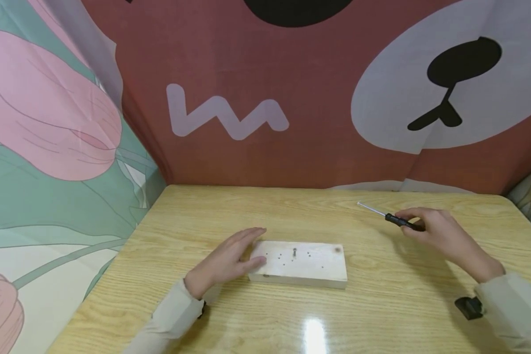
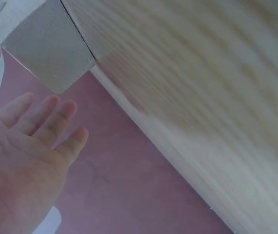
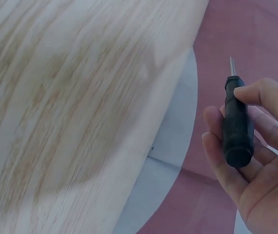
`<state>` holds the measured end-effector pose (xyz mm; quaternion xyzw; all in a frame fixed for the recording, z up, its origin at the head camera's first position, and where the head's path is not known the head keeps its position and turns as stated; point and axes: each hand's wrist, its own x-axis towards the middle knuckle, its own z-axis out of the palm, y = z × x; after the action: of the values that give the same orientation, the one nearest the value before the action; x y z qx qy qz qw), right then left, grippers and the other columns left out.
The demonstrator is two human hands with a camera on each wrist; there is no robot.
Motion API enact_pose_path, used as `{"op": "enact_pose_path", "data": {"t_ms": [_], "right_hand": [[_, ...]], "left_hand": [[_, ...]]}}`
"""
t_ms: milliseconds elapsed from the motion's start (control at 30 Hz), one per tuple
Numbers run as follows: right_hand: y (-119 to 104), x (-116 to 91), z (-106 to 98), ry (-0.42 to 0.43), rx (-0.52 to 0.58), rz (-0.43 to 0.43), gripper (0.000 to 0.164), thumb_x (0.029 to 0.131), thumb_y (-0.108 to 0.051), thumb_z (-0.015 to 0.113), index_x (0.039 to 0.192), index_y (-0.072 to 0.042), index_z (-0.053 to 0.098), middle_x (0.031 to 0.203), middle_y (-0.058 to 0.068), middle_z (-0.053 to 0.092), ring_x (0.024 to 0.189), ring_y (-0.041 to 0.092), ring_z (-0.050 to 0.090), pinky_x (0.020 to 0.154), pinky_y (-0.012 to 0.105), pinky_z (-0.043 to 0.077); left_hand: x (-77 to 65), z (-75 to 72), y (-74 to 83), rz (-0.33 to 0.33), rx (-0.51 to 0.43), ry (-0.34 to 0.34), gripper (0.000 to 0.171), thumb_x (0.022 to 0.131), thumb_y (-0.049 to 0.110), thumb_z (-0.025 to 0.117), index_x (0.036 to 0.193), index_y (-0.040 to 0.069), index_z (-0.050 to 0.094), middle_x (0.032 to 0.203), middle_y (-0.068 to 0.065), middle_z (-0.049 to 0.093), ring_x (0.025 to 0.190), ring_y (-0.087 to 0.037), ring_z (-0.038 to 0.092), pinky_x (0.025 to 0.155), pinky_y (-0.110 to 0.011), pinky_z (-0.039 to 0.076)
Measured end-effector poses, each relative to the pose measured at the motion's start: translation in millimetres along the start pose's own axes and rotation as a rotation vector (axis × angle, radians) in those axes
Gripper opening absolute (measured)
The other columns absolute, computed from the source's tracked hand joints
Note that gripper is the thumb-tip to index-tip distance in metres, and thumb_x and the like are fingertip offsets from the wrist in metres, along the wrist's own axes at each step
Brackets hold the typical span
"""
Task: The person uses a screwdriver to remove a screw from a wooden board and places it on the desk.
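Observation:
A pale wooden block lies on the table, its top dotted with several small dark holes. One small screw stands up from the middle of that top. Around the block's left end is my left hand, fingers extended and thumb apart; whether it touches the wood I cannot tell. In the left wrist view, the block's end face shows just beyond the fingers. Off to the block's right, my right hand holds a screwdriver by its black handle, above the table, its thin metal shaft pointing left.
The wood-grain table reaches back to a red cloth printed with a cartoon animal face. A flower-patterned cloth hangs along the left. Something small and black sits at the right sleeve's cuff.

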<state>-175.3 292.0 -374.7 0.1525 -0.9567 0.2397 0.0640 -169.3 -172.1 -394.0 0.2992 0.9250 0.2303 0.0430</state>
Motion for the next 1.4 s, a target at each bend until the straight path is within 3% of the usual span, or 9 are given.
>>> {"op": "enact_pose_path", "data": {"t_ms": [233,467,600,767,1000,1400], "right_hand": [[-5.3,-4.1,-1.0,0.018,0.010,-0.007,0.034,0.088,-0.005,0.073,0.120,0.003,0.067,0.115,0.032,0.067,0.081,0.034,0.074,0.051,0.022,0.046],[-8.4,-8.6,-1.6,0.069,0.003,-0.041,0.031,0.087,-0.003,0.073,0.118,0.001,0.069,0.112,0.029,0.069,0.076,0.027,0.074,0.048,0.021,0.044],[-10.4,-9.9,-1.6,0.092,-0.008,-0.060,0.031,0.087,-0.004,0.073,0.118,-0.001,0.069,0.112,0.029,0.069,0.072,0.014,0.071,0.047,0.021,0.041],[-14.6,-10.8,-2.1,0.126,-0.029,-0.086,0.031,0.086,-0.004,0.075,0.117,-0.003,0.071,0.110,0.026,0.071,0.064,-0.004,0.056,0.045,0.021,0.038],[-21.0,-11.0,-3.2,0.147,-0.037,-0.094,0.029,0.087,-0.005,0.074,0.116,-0.004,0.071,0.109,0.024,0.071,0.059,-0.003,0.046,0.046,0.021,0.035],[-32.1,-11.6,-2.3,0.198,-0.037,-0.138,0.029,0.084,-0.005,0.077,0.112,-0.005,0.074,0.104,0.018,0.074,0.064,-0.004,0.050,0.048,0.019,0.038]], "left_hand": [[-0.6,1.8,0.9,0.042,-0.016,-0.022,0.066,0.098,0.044,0.061,0.151,0.012,0.042,0.156,-0.010,0.042,0.145,-0.030,0.039,0.119,-0.050,0.032],[-2.5,1.7,2.1,0.092,-0.019,-0.026,0.060,0.098,0.039,0.063,0.145,0.005,0.049,0.151,-0.014,0.048,0.141,-0.030,0.044,0.117,-0.049,0.037],[-4.0,1.3,2.2,0.084,-0.014,-0.031,0.058,0.097,0.039,0.063,0.144,0.007,0.051,0.151,-0.013,0.048,0.141,-0.030,0.045,0.116,-0.048,0.039],[-6.0,1.1,0.8,0.071,-0.013,-0.041,0.057,0.097,0.039,0.064,0.144,0.010,0.052,0.152,-0.010,0.047,0.141,-0.028,0.045,0.116,-0.047,0.039],[-8.0,-1.0,0.3,0.043,-0.066,-0.060,0.058,0.096,0.039,0.066,0.144,0.010,0.052,0.153,-0.007,0.046,0.143,-0.027,0.042,0.116,-0.047,0.039],[-8.5,-1.9,-0.8,0.009,-0.127,-0.088,0.062,0.095,0.042,0.065,0.146,0.012,0.050,0.155,-0.004,0.044,0.145,-0.026,0.040,0.116,-0.046,0.038]]}}
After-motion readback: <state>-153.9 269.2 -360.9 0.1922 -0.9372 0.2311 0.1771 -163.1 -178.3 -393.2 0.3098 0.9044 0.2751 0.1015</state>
